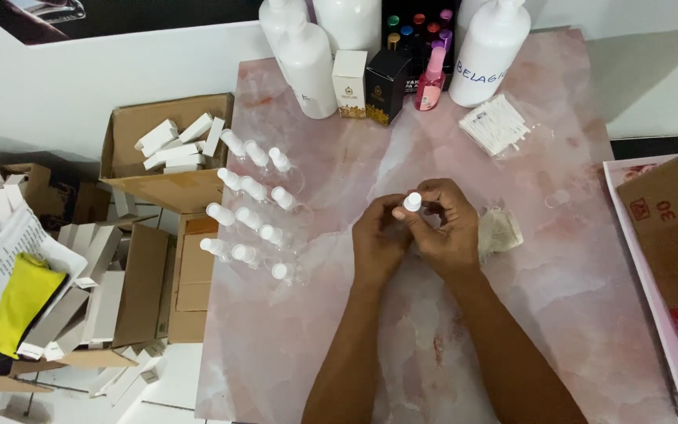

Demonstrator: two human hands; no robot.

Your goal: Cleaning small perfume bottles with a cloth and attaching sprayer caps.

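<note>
Where pink marble table meets white wall, boxes crowd.

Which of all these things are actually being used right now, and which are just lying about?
In use: small white-capped bottle, held by left hand and right hand; rows of matching bottles.

Lying about: big white bottles, pink spray bottle, cardboard box, yellow cloth.

Bright, even light falls on the pink marble desk, with soft sheen at its centre; shadows darken the wall beyond its far-right corner; edges slightly blurred.
</note>
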